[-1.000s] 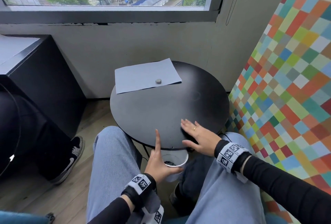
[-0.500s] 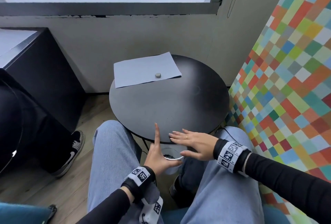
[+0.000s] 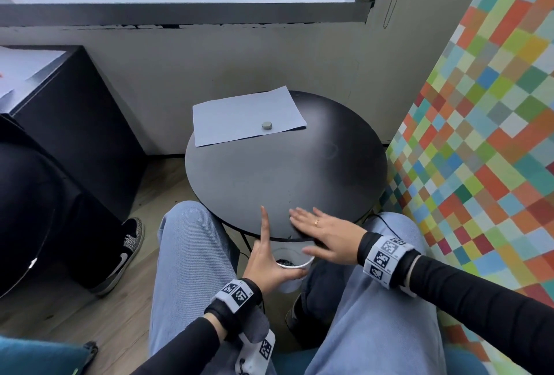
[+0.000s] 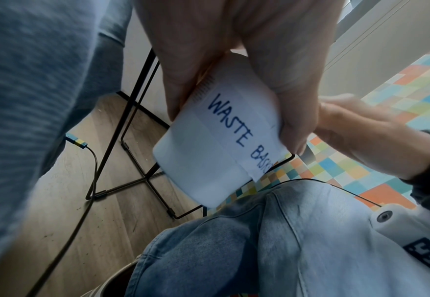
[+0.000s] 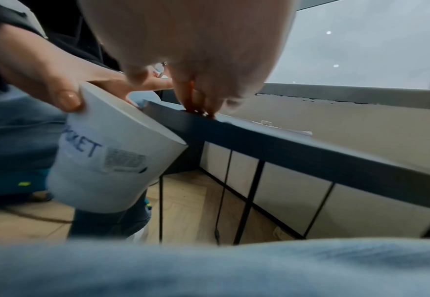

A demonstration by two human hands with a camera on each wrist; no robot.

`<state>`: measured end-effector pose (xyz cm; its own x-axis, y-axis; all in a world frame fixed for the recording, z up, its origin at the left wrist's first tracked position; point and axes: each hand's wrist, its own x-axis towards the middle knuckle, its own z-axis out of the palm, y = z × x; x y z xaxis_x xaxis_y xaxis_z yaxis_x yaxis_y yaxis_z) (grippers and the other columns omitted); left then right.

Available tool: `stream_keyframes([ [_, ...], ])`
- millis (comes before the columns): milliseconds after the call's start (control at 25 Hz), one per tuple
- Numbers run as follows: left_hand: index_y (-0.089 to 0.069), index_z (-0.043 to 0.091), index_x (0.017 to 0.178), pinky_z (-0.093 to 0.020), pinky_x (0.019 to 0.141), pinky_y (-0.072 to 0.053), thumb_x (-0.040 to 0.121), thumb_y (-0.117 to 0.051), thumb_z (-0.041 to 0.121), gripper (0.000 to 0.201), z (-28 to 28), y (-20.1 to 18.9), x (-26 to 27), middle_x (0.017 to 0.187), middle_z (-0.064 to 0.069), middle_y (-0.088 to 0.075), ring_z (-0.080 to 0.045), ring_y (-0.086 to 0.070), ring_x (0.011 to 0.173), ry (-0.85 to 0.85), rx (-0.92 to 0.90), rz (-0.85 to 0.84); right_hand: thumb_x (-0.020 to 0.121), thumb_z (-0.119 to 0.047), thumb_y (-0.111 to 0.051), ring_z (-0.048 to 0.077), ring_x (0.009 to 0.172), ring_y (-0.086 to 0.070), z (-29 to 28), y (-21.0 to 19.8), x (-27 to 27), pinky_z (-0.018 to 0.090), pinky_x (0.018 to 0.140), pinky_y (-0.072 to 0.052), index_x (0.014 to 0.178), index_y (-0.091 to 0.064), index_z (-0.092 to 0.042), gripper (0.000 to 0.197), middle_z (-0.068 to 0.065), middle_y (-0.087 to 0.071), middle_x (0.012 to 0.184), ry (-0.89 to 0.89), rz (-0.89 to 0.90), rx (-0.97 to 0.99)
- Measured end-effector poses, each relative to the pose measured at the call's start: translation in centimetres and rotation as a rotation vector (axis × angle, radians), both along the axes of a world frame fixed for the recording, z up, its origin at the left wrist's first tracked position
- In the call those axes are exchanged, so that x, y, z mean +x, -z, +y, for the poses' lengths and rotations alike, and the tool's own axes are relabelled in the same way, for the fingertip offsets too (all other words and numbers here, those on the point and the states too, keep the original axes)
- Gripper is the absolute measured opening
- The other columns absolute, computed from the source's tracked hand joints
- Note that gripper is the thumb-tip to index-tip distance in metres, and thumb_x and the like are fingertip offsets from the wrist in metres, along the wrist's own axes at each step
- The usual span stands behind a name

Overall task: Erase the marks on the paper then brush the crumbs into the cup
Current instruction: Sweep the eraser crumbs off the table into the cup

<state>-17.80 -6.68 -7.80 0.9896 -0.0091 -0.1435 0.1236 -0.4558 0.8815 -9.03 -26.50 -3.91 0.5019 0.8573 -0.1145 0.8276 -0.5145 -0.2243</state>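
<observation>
A white paper cup (image 3: 292, 269) labelled "WASTE BASKET" (image 4: 237, 128) is tucked just under the near edge of the round black table (image 3: 284, 170). My left hand (image 3: 269, 266) grips it, index finger pointing up along the table edge. Dark crumbs lie inside the cup. My right hand (image 3: 317, 227) lies flat with straight fingers on the table's near edge, above the cup (image 5: 112, 160). A pale blue paper (image 3: 245, 118) rests at the table's far side with a small grey eraser (image 3: 267, 125) on it.
My knees in blue jeans (image 3: 192, 254) flank the table. A colourful checked wall (image 3: 479, 150) stands close on the right and a black cabinet (image 3: 69, 123) on the left. A person's shoe (image 3: 123, 254) rests on the wooden floor. A cable (image 4: 92, 160) runs beside the table legs.
My right hand slid along the table's near edge, first toward the cup and left, then slightly back right. The left hand kept holding the cup under the edge.
</observation>
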Motion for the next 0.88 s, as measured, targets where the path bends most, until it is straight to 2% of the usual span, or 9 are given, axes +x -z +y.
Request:
stream_keyframes([
  [80, 0.029, 0.043, 0.147, -0.017, 0.1, -0.028, 0.058, -0.092, 0.049, 0.15, 0.0, -0.1, 0.0, 0.154, -0.004, -0.037, -0.017, -0.04, 0.136, 0.013, -0.007, 0.002, 0.099, -0.051, -0.027, 0.006, 0.146, 0.003, 0.5, 0.1, -0.8, 0.031, 0.121, 0.001, 0.152, -0.016, -0.016, 0.065, -0.002, -0.009, 0.159, -0.113, 0.063, -0.012],
  [240, 0.029, 0.05, 0.145, -0.008, 0.099, -0.027, 0.055, -0.093, 0.047, 0.151, -0.1, 0.0, 0.1, 0.154, 0.005, -0.038, -0.011, -0.04, 0.135, -0.008, -0.023, -0.029, 0.091, -0.066, -0.009, 0.009, 0.146, 0.009, 0.3, 0.0, 0.4, 0.039, 0.12, -0.007, 0.153, -0.005, -0.014, 0.081, 0.0, 0.001, 0.16, 0.108, 0.02, -0.005],
  [400, 0.028, 0.041, 0.148, -0.012, 0.099, -0.026, 0.059, -0.092, 0.047, 0.15, 0.0, -0.2, 0.1, 0.155, -0.004, -0.036, -0.013, -0.037, 0.137, -0.01, -0.017, -0.006, 0.099, -0.048, -0.035, 0.006, 0.146, 0.004, 1.0, 0.0, -0.2, 0.031, 0.121, 0.002, 0.152, -0.02, -0.018, 0.062, -0.006, -0.012, 0.159, -0.113, 0.087, 0.044],
  [520, 0.027, 0.044, 0.147, -0.011, 0.101, -0.024, 0.058, -0.093, 0.045, 0.149, 0.0, -0.2, 0.2, 0.155, 0.007, -0.031, -0.005, -0.033, 0.136, -0.018, -0.03, -0.03, 0.097, -0.056, -0.028, 0.01, 0.147, 0.009, 1.2, -0.1, 0.4, 0.043, 0.121, -0.003, 0.153, -0.013, -0.017, 0.07, -0.004, -0.006, 0.16, 0.045, -0.038, 0.051],
  [560, 0.028, 0.045, 0.147, -0.012, 0.103, -0.024, 0.058, -0.093, 0.045, 0.15, 0.0, -0.1, 0.2, 0.156, 0.004, -0.032, -0.006, -0.033, 0.137, -0.022, -0.036, -0.029, 0.095, -0.06, -0.023, 0.01, 0.146, 0.011, 1.3, -0.1, 0.4, 0.045, 0.12, -0.002, 0.153, -0.014, -0.018, 0.072, -0.005, -0.006, 0.16, 0.025, -0.041, 0.003],
  [680, 0.028, 0.046, 0.147, -0.019, 0.105, -0.029, 0.056, -0.093, 0.049, 0.151, 0.2, 0.1, 0.2, 0.152, -0.015, -0.04, -0.016, -0.038, 0.139, -0.037, -0.052, 0.0, 0.098, -0.054, -0.028, 0.007, 0.146, 0.008, 1.7, -0.4, 0.0, 0.037, 0.119, 0.011, 0.151, -0.022, -0.022, 0.062, -0.01, -0.015, 0.158, -0.122, 0.061, 0.021],
  [760, 0.027, 0.051, 0.146, -0.024, 0.11, -0.033, 0.05, -0.092, 0.053, 0.153, 0.4, 0.5, 0.3, 0.149, -0.011, -0.044, -0.014, -0.042, 0.138, -0.063, -0.078, -0.013, 0.097, -0.057, -0.021, 0.012, 0.147, 0.008, 2.0, -0.2, 1.0, 0.044, 0.12, 0.006, 0.152, -0.018, -0.019, 0.067, -0.007, -0.012, 0.158, 0.031, -0.036, 0.074],
  [800, 0.025, 0.054, 0.145, -0.03, 0.113, -0.036, 0.047, -0.093, 0.054, 0.153, 0.4, 0.7, 0.5, 0.147, -0.009, -0.048, -0.013, -0.044, 0.136, -0.081, -0.094, -0.021, 0.094, -0.064, -0.01, 0.015, 0.146, 0.01, 2.0, -0.2, 1.9, 0.05, 0.119, 0.002, 0.153, -0.013, -0.016, 0.076, -0.005, -0.008, 0.159, 0.177, -0.105, 0.063],
  [880, 0.024, 0.056, 0.145, -0.039, 0.113, -0.039, 0.044, -0.093, 0.054, 0.154, 0.5, 1.1, 0.5, 0.141, -0.009, -0.052, -0.013, -0.049, 0.133, -0.104, -0.107, -0.019, 0.077, -0.077, 0.017, 0.015, 0.145, 0.017, 1.9, -0.1, 3.3, 0.056, 0.117, 0.004, 0.153, -0.004, -0.015, 0.101, -0.005, 0.0, 0.161, 0.399, -0.154, -0.082],
])
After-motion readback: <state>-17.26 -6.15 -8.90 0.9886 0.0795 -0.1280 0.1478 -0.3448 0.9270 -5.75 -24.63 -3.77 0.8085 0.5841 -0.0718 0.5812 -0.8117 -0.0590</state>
